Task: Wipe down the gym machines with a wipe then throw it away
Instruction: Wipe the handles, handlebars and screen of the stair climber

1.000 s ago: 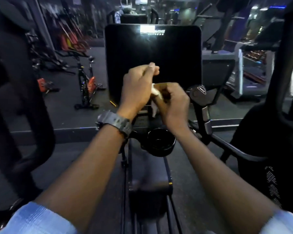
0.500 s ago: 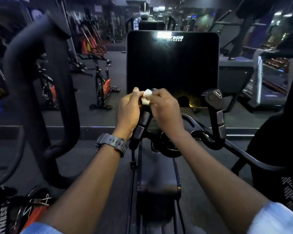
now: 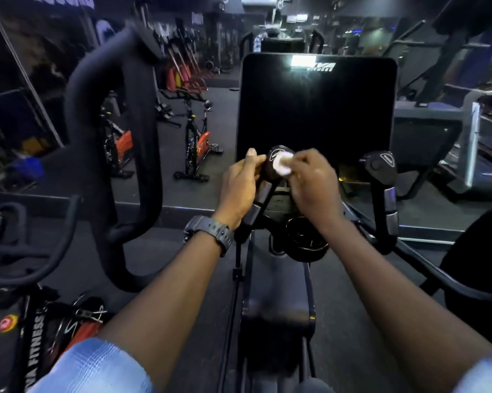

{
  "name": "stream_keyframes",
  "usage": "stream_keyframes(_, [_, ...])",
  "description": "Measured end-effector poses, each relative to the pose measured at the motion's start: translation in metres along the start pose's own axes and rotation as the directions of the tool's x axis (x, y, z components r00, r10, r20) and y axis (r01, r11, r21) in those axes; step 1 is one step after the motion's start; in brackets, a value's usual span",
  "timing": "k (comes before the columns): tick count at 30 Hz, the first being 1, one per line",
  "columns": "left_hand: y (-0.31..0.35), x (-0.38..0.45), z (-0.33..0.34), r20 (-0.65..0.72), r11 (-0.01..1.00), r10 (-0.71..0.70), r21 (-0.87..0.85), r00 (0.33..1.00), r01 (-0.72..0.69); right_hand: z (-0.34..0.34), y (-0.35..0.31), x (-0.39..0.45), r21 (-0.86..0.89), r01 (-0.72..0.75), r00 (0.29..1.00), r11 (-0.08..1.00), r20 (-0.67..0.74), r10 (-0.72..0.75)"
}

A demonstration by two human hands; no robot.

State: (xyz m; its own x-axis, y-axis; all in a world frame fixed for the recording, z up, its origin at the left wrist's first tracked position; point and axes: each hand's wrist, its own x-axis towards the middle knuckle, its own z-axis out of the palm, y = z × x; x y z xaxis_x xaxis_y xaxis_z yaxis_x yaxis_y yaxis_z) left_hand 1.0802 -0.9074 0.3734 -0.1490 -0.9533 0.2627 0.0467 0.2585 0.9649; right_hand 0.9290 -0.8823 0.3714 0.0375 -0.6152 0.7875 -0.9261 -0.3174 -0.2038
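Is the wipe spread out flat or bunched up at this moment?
Bunched up. The wipe shows as a small white wad pressed by the right hand against the top of the left handle.

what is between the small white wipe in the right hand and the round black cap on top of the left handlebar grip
Nothing visible. The right hand pinches the small white wipe and presses it directly against the round black cap of the left handlebar grip, while the left hand holds the grip just below.
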Motion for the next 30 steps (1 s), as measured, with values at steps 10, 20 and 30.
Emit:
stream_keyframes(10, [-0.045,-0.022,-0.021,-0.087,0.990,-0.143,-0.020,0.986,0.142,0.041,-0.022,-0.055,-0.017,0.336,0.863,0.942,0.406,-0.300])
stream_keyframes(20, [-0.055,-0.026,-0.028,-0.101,0.980,-0.194,-0.069,0.976,0.188,0.068,-0.034,-0.085,0.031,0.467,0.810,0.884,0.386,-0.442])
stream_keyframes(30, [-0.062,-0.023,-0.028,-0.054,0.986,-0.166,-0.042,0.985,0.164,0.074,-0.035,-0.094,0.033,0.327,0.928,0.945,0.176,-0.327])
